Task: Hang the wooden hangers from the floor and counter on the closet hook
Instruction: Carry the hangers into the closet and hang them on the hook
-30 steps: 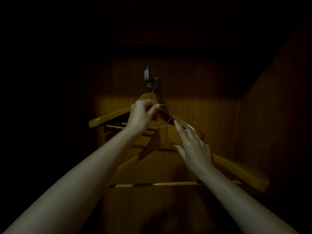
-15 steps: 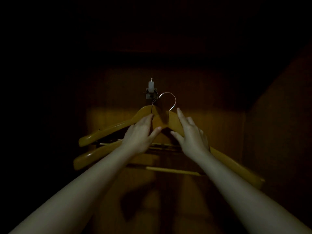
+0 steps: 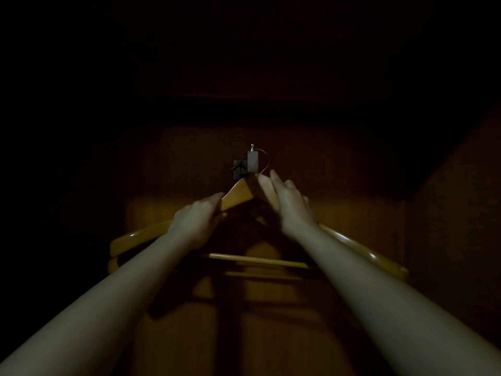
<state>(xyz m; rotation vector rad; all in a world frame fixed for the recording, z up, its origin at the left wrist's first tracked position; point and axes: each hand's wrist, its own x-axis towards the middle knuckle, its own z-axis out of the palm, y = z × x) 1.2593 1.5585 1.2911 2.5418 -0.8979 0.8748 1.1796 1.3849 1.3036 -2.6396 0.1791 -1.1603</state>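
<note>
Just below the apex of the front hanger [image 3: 238,195], I note my left hand [image 3: 196,221] clasping its left shoulder. My right hand [image 3: 287,203] lies straight-fingered along the right shoulder. The hanger's wire arcs round the closet hook [image 3: 252,161] on the far panel. A second hanger [image 3: 113,264] sits just behind.

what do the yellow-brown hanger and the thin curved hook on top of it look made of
Yellow-brown hanger: likely wood, glossy lacquer, by the glints on its arms. Thin curved hook: probably metal wire, slim and faintly shiny; dim light leaves doubt.
</note>
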